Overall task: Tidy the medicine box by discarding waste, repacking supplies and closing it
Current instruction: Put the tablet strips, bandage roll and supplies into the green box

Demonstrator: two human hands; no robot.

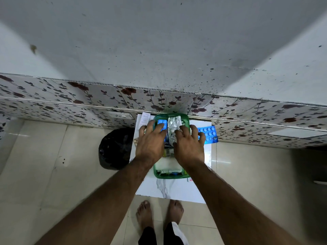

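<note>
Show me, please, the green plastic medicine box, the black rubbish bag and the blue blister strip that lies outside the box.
Green plastic medicine box (171, 176): head view, near rim.
Black rubbish bag (115, 149): head view, middle of bag.
Blue blister strip outside the box (210, 134): head view, middle of strip.

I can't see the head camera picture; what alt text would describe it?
Seen from above, a person's left hand and right hand press flat on supplies in an open green medicine box on a white table. A black bin bag sits left.
</note>
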